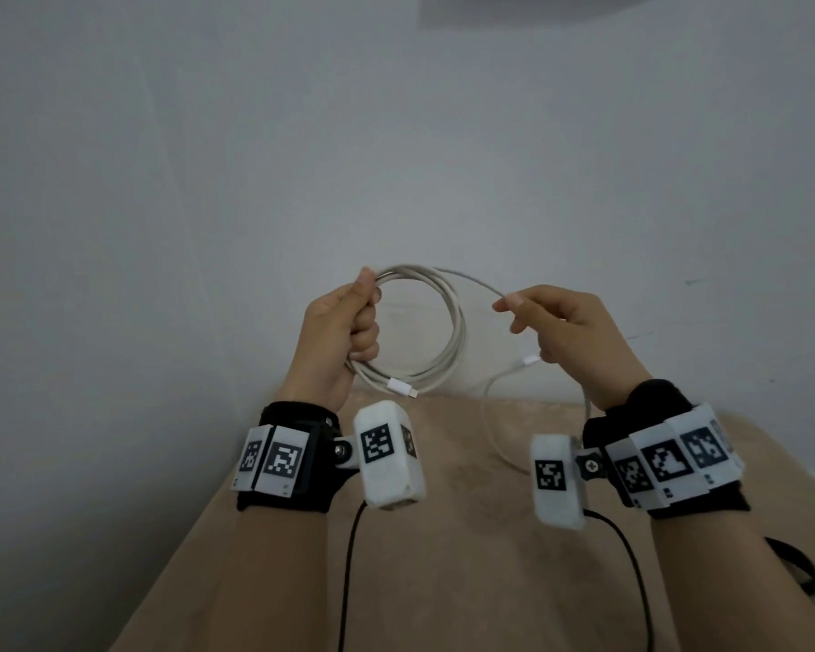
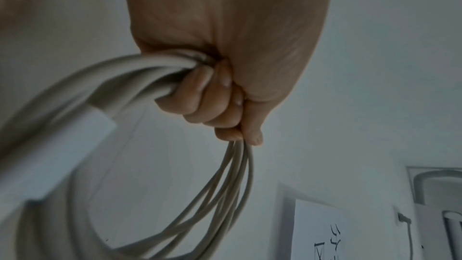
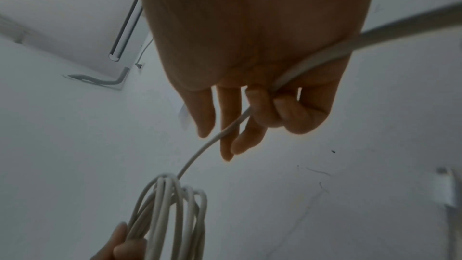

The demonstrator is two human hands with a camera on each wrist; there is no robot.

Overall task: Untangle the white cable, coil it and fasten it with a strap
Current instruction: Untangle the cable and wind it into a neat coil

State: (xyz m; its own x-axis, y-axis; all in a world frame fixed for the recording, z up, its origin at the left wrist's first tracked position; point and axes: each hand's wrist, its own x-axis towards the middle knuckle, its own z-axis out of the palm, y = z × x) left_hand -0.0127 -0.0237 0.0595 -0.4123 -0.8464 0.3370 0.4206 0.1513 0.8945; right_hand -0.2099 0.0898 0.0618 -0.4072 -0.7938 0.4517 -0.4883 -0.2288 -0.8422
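The left hand (image 1: 337, 331) is clenched around a round coil of the white cable (image 1: 455, 331), held up in the air in front of a pale wall (image 1: 396, 134). In the left wrist view the fingers (image 2: 200, 94) curl tightly over the bundled turns, which enter the fist at about 9 o'clock and fan out of it towards 6 o'clock. One white plug (image 1: 403, 385) hangs at the coil's 6 o'clock edge, just above the left wrist camera (image 1: 389, 456).

At 3 o'clock from the coil, the right hand (image 1: 570, 331) grasps the loose strand of the same cable. The strand leaves the coil's top at about 12 o'clock and arcs over to the thumb and forefinger (image 1: 514, 305), which pinch it. In the right wrist view the two smaller fingers (image 3: 280, 110) hook round the strand, while the others (image 3: 225, 122) lie straighter alongside it. Below the hand a second plug (image 1: 531, 359) shows beside the palm, and the slack drops in a loop towards 6 o'clock, down over the beige surface (image 1: 467, 581) and past the right wrist camera (image 1: 556, 482).

Both wrists wear black bands (image 1: 285, 456) with square printed markers. No strap can be made out on the cable.
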